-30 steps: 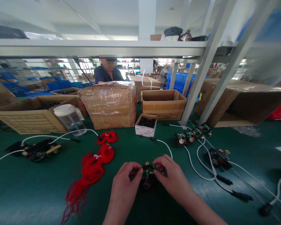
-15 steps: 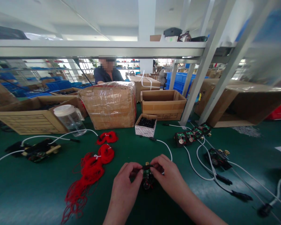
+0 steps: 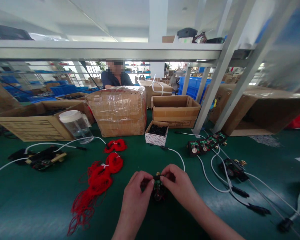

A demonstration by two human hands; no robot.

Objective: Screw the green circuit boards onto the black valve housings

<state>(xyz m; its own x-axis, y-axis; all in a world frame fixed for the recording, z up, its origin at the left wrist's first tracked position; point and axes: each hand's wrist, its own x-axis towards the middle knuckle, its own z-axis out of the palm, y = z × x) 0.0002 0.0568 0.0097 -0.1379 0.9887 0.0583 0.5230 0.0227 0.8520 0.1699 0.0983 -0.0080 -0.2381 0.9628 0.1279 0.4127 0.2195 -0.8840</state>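
Note:
Both my hands meet low at the centre of the green table (image 3: 40,200). My left hand (image 3: 137,200) and my right hand (image 3: 181,190) pinch a small black and green circuit assembly (image 3: 158,190) between their fingertips. Its top carries a small brass part. A white cable (image 3: 178,156) runs from near my right hand back toward a small white box of black parts (image 3: 156,133). Red wire bundles (image 3: 100,180) lie just left of my left hand.
Similar circuit assemblies (image 3: 206,145) with white cables lie at right, another (image 3: 43,158) at left. A clear jar (image 3: 76,126), a wrapped carton (image 3: 118,111) and open cartons (image 3: 175,111) stand behind. A person (image 3: 115,78) sits beyond them. Slanted metal posts (image 3: 215,83) rise at right.
My fingertips have drawn closer together on the assembly, and both hands have shifted slightly away from me. The view has nudged a little.

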